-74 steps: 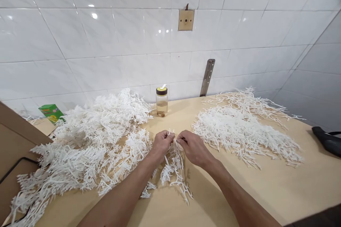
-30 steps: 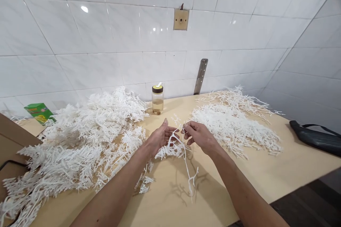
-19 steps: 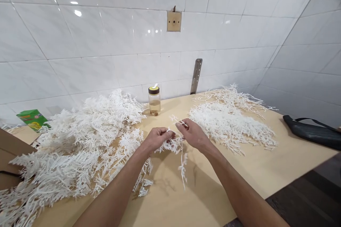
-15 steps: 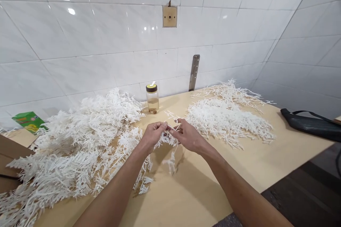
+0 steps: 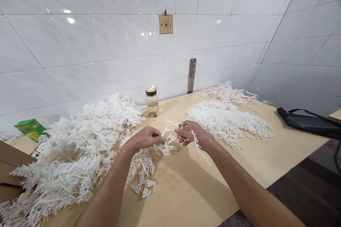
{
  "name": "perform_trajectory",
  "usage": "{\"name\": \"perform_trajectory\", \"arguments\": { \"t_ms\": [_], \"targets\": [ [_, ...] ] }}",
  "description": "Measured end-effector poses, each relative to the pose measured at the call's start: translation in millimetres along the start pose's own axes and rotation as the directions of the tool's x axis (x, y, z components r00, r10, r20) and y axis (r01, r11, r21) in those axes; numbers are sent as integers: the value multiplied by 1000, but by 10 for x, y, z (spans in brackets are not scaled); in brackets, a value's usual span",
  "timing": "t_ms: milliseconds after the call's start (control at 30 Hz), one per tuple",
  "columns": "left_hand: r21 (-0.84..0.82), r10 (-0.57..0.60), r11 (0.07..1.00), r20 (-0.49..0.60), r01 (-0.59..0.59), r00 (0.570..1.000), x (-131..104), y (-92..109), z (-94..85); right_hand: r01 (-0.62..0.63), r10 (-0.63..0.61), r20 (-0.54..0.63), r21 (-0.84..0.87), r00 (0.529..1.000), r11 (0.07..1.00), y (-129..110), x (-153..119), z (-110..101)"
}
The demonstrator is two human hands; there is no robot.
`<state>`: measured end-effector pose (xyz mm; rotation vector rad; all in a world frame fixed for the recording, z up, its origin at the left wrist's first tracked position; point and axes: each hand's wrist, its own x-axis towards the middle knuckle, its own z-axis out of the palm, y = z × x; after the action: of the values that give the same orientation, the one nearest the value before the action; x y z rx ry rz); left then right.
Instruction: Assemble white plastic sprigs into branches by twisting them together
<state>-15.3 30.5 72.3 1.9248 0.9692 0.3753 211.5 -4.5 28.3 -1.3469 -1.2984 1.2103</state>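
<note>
Over the middle of the table my left hand (image 5: pixel 146 138) is closed in a pinch on a white plastic sprig (image 5: pixel 165 148) with bushy tips. Opposite it, my right hand (image 5: pixel 194 134) has its fingers curled round a thin, bare white branched twig (image 5: pixel 197 144), which hangs down across the palm side. Between the hands, branch ends overlap, and I cannot tell which piece each belongs to. Left of my hands spreads a large heap of bushy white sprigs (image 5: pixel 87 138). On the right lies a flatter pile of thin white twigs (image 5: pixel 226 117).
A clear jar (image 5: pixel 152 108) with a dark lid, holding liquid, stands near the tiled wall. Behind the piles is an upright metal strip (image 5: pixel 191 76). A green box (image 5: pixel 31 129) sits far left beside brown cardboard (image 5: pixel 13 161). A black bag (image 5: pixel 306 122) lies on the right.
My hands have moved apart, the left one leftward. A bare twig now shows across my right hand. The blurred white piece below the hands no longer shows there.
</note>
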Motion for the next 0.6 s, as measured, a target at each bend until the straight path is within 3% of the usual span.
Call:
{"name": "perform_trajectory", "arguments": {
  "t_ms": [167, 367, 500, 600],
  "targets": [
    [-70, 22, 997, -102, -30, 995, -21, -31, -75, -1, -5, 138, 45, 990, 999, 61, 89, -75],
    [82, -42, 995, -173, 57, 984, -38, 7, -62, 70, -76, 246, 34, 966, 997, 125, 110, -99],
    [126, -42, 990, -218, 70, 975, -29, 15, -25, 125, -126, 171, 15, 977, 992, 90, 100, -61],
    [67, -30, 997, -221, 46, 975, -47, 13, -52, 162, -155, 98, -72, 983, 984, 46, 115, -24]
  ]
}}
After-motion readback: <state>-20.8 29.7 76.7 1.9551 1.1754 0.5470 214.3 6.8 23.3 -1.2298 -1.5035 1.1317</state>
